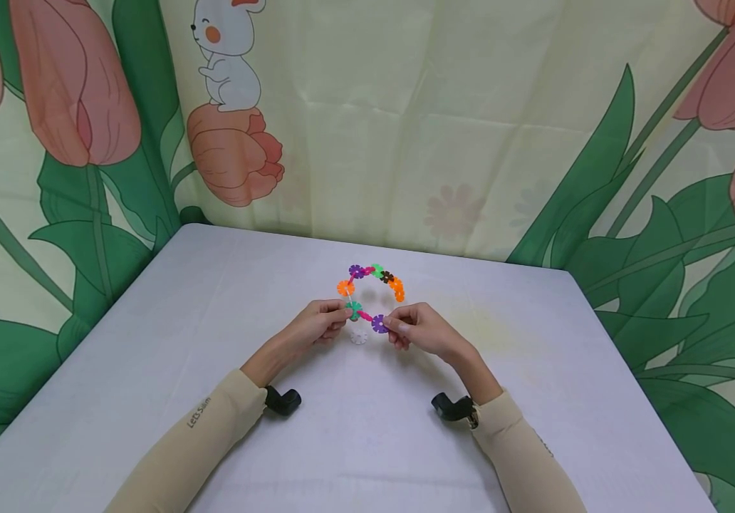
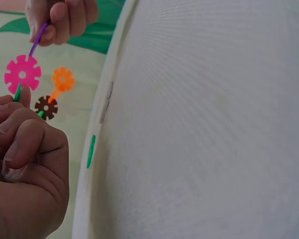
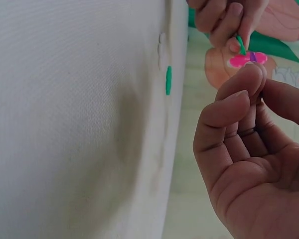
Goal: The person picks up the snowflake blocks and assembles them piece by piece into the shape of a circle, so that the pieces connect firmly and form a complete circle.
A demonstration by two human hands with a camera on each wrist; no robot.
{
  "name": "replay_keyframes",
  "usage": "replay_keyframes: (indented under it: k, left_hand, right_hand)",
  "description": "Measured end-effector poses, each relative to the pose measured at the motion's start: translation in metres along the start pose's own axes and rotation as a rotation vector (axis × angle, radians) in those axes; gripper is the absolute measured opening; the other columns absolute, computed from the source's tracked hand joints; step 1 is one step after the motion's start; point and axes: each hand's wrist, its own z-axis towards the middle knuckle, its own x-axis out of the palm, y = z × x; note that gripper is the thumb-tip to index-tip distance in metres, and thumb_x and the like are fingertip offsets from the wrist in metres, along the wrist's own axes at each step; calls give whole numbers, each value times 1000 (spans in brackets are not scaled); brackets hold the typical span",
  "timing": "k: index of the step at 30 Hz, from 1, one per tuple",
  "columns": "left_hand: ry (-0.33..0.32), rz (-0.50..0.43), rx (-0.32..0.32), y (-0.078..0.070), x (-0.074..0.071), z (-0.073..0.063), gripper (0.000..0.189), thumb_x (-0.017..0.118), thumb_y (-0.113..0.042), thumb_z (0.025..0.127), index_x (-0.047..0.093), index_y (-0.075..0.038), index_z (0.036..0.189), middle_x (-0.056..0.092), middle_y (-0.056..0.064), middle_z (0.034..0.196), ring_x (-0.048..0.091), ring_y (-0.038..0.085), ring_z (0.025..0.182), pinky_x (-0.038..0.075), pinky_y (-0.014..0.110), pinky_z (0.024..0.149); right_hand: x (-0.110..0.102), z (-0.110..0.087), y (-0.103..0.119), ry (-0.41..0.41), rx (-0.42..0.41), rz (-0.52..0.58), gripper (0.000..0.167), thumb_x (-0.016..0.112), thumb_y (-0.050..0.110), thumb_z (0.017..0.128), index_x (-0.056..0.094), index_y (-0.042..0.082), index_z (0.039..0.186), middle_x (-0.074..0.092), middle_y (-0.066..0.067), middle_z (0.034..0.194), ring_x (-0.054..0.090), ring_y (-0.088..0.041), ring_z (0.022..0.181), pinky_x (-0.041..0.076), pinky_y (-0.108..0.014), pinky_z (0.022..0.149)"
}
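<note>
A chain of slotted plastic snowflake discs curves in a loop between the two hands, held up over the table. My left hand [image 1: 321, 322] pinches a green disc [image 1: 356, 308] between thumb and fingers. From it a pink disc [image 2: 22, 74] runs to a purple disc [image 1: 379, 324], which my right hand [image 1: 424, 329] pinches. Beyond, the chain passes an orange disc [image 1: 345, 287], another purple one [image 1: 357, 271], a light green one [image 1: 377, 270] and a dark brown one [image 2: 46, 107]. It ends in orange discs [image 1: 397, 286] near the right fingertips, with a gap there.
A white disc [image 1: 359, 337] lies on the white-covered table [image 1: 355, 427] just below the hands. A loose green disc [image 3: 168, 80] lies close by it. Behind the table hangs a curtain [image 1: 367, 142] printed with tulips and a rabbit.
</note>
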Motion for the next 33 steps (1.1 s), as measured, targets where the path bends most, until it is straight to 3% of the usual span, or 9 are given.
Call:
replay_keyframes:
  k: [20, 33]
  left_hand:
    - [8, -8, -6, 1, 1, 3, 29, 59, -22, 108, 53, -12, 82, 40, -2, 71, 30, 13, 60, 26, 25, 55]
    - [4, -16, -5, -1, 3, -1, 28, 59, -22, 109, 54, -13, 83, 39, -3, 70, 30, 13, 60, 26, 25, 55]
  right_hand:
    - [3, -1, 2, -14, 17, -13, 31, 65, 24, 106, 73, -7, 107, 69, -10, 81, 61, -16, 69, 53, -24, 68]
    - [6, -2, 2, 10, 20, -24, 29, 66, 22, 106, 74, -6, 106, 68, -2, 78, 60, -15, 69, 53, -24, 67]
